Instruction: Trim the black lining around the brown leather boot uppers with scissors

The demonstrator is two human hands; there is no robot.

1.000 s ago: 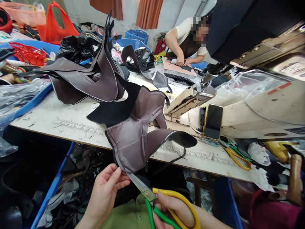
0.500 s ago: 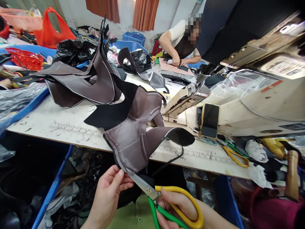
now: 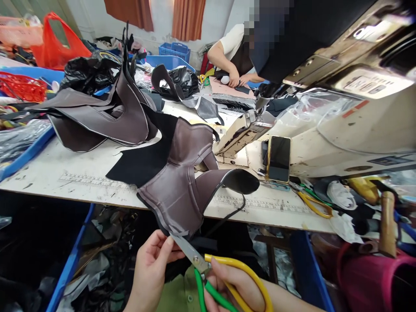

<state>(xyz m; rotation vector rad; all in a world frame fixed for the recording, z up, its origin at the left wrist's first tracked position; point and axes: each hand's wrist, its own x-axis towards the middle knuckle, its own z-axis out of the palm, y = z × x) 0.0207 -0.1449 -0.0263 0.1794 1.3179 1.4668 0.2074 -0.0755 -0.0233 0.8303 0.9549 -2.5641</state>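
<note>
A dark brown leather piece [image 3: 178,190] with black lining lies over the table's front edge, its lower corner hanging past it. My left hand [image 3: 152,264] pinches that lower corner between thumb and fingers. Scissors [image 3: 191,255] with one yellow and one green handle are in my right hand [image 3: 234,281], their blades at the edge of the leather beside my left fingertips. Most of the fingers inside the handles are hidden.
More brown leather pieces [image 3: 110,117] are stacked on the table [image 3: 81,177] at left. A sewing machine [image 3: 341,138], a phone [image 3: 278,159] and other scissors [image 3: 313,204] are at right. Across the table, a person handles dark material. Blue bins flank below.
The whole view has shifted slightly, with the table things now further left. The scissors remain at the leather's lower edge, their handles a little closer together.
</note>
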